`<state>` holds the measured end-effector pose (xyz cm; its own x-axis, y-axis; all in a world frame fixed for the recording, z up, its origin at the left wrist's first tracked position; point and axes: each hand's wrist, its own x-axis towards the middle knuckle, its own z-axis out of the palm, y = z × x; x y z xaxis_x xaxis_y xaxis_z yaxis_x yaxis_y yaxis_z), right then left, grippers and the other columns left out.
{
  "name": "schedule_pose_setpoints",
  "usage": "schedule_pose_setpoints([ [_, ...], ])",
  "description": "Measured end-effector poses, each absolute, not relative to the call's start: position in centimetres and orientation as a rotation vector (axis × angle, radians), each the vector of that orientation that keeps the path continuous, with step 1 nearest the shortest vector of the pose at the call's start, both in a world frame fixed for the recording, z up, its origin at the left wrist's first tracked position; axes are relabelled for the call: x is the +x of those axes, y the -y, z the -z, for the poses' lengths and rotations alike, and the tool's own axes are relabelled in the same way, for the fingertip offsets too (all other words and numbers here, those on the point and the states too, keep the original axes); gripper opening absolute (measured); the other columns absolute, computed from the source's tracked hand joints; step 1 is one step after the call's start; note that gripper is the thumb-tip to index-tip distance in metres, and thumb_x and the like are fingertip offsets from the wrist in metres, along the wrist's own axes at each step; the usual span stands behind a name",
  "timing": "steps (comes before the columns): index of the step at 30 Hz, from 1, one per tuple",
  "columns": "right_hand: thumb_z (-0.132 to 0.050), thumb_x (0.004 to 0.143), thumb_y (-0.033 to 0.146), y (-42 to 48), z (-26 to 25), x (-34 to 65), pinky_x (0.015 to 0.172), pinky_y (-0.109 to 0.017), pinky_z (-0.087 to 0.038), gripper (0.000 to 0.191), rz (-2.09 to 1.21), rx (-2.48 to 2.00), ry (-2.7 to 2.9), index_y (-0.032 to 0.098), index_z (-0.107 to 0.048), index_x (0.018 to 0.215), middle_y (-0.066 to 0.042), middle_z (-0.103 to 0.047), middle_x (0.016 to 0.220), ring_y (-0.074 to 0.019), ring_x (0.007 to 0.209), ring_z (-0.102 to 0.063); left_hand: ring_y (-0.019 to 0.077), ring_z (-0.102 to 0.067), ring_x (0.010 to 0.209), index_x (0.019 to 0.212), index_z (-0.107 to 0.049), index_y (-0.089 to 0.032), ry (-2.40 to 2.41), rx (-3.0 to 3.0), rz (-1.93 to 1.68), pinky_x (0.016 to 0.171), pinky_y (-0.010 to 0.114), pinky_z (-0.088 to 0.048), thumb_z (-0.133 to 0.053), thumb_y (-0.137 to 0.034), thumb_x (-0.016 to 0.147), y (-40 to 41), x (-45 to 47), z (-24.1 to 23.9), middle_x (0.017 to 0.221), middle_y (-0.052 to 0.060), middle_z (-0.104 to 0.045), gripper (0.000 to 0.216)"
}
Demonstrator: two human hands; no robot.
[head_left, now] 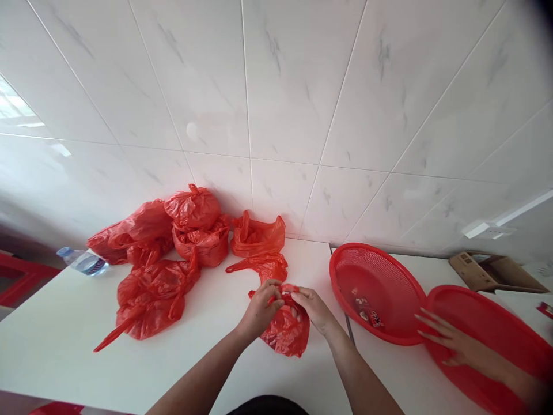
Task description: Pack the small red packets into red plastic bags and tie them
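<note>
Red bag (287, 337) between both hands (261, 306)

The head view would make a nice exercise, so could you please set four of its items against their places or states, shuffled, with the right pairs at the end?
Column one
1. Plastic bottle
2. Left red basket
3. Cardboard box
4. Wearer's right hand

Column two
A. Brown and open-topped
B. Gripping a red plastic bag
C. Lying near the left end of the white table
D. Holding small packets

Right pairs: 1-C, 2-D, 3-A, 4-B
</note>
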<state>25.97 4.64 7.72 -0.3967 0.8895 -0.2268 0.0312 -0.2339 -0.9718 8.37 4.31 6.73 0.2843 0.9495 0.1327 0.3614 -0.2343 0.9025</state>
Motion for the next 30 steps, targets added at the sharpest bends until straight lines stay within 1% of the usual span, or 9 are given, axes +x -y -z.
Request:
schedule_pose_setpoints([
  [3, -0.052, 0.084, 0.046, -4.3, -7.5, 26.7, 0.059, -0.025, -0.036, 0.037, -1.693, -1.11, 1.4, 0.018, -0.058, 0.061, 0.003, -0.053, 0.057, -0.0098, 0.054, -0.045, 0.0236, -0.053, 0.11, 0.074, -0.055, -0.02, -1.172, 1.439, -0.878, 0.092, 0.035, -0.041, -0.053, -0.026, 0.085, -4.6, 8.2, -5.0, 0.118, 0.008, -0.058, 0.013],
  [7, -0.05, 0.085, 0.043, -3.9, -6.9, 26.9, 0.068, -0.027, -0.04, 0.032, -1.614, -1.19, 1.435, 0.018, -0.064, 0.069, 0.0, -0.062, 0.071, -0.014, 0.069, -0.053, 0.0165, -0.053, 0.074, 0.073, -0.048, -0.021, -1.17, 1.327, -0.741, 0.067, 0.029, -0.041, -0.049, -0.03, 0.085, -5.1, 8.5, -4.2, 0.078, 0.001, -0.058, 0.015],
  [10, -0.056, 0.077, 0.032, -3.9, -5.6, 26.6, 0.064, -0.027, -0.04, 0.016, -1.421, -1.344, 1.534, 0.021, -0.065, 0.085, 0.002, -0.062, 0.074, -0.0142, 0.068, -0.053, 0.0135, -0.046, 0.063, 0.072, -0.047, -0.021, -1.228, 1.355, -0.757, 0.059, 0.027, -0.035, -0.053, -0.031, 0.081, -5.2, 8.8, -4.2, 0.068, -0.003, -0.051, 0.016],
  [13, -0.054, 0.074, 0.025, -4.1, -4.0, 26.3, 0.063, -0.028, -0.041, 0.028, -1.146, -1.589, 1.555, 0.026, -0.064, 0.101, 0.003, -0.063, 0.071, -0.015, 0.065, -0.055, 0.0144, -0.048, 0.065, 0.072, -0.05, -0.02, -1.259, 1.415, -0.75, 0.06, 0.027, -0.036, -0.054, -0.028, 0.078, -4.9, 9.0, -4.0, 0.069, -0.002, -0.054, 0.01],
  [15, -0.05, 0.075, 0.023, -4.0, -3.4, 26.0, 0.068, -0.03, -0.043, 0.026, -1.092, -1.657, 1.531, 0.026, -0.067, 0.095, 0.001, -0.067, 0.075, -0.0169, 0.07, -0.06, 0.0155, -0.05, 0.067, 0.071, -0.052, -0.02, -1.273, 1.467, -0.74, 0.062, 0.028, -0.037, -0.054, -0.024, 0.075, -4.6, 9.1, -3.8, 0.071, -0.001, -0.057, 0.005],
  [17, -0.048, 0.076, 0.024, -3.9, -3.1, 25.9, 0.072, -0.031, -0.046, 0.024, -1.219, -1.578, 1.461, 0.025, -0.069, 0.088, -0.002, -0.071, 0.081, -0.0188, 0.077, -0.063, 0.0164, -0.052, 0.068, 0.071, -0.053, -0.021, -1.293, 1.508, -0.726, 0.062, 0.029, -0.038, -0.054, -0.022, 0.074, -4.3, 9.2, -3.6, 0.071, -0.001, -0.059, 0.004],
  [21, -0.052, 0.077, 0.032, -3.7, -2.6, 26.2, 0.075, -0.034, -0.052, 0.03, -1.509, -1.368, 1.228, 0.019, -0.069, 0.099, -0.006, -0.073, 0.09, -0.0213, 0.082, -0.067, 0.0191, -0.056, 0.075, 0.071, -0.055, -0.021, -1.316, 1.584, -0.703, 0.069, 0.031, -0.042, -0.054, -0.022, 0.076, -3.7, 8.8, -3.5, 0.078, 0.002, -0.062, 0.004],
  [25, -0.051, 0.073, 0.032, -3.7, -0.1, 29.0, 0.086, -0.04, -0.049, 0.028, -1.142, -1.71, 1.145, 0.017, -0.069, 0.089, -0.011, -0.072, 0.094, -0.0252, 0.09, -0.066, 0.022, -0.055, 0.088, 0.066, -0.055, -0.02, -1.267, 1.804, -0.55, 0.079, 0.033, -0.042, -0.058, -0.016, 0.07, -2.6, 5.6, -2.8, 0.09, 0.005, -0.062, 0.007],
  [30, -0.047, 0.066, 0.029, -3.4, 3.5, 34.5, 0.099, -0.047, -0.039, 0.027, -0.904, -1.943, 1.081, 0.017, -0.067, 0.079, -0.016, -0.069, 0.101, -0.0317, 0.105, -0.06, 0.0235, -0.057, 0.082, 0.065, -0.059, -0.021, -1.418, 1.754, -0.105, 0.074, 0.034, -0.043, -0.064, -0.016, 0.064, -1.2, 0.4, -0.3, 0.084, 0.003, -0.062, 0.008],
])
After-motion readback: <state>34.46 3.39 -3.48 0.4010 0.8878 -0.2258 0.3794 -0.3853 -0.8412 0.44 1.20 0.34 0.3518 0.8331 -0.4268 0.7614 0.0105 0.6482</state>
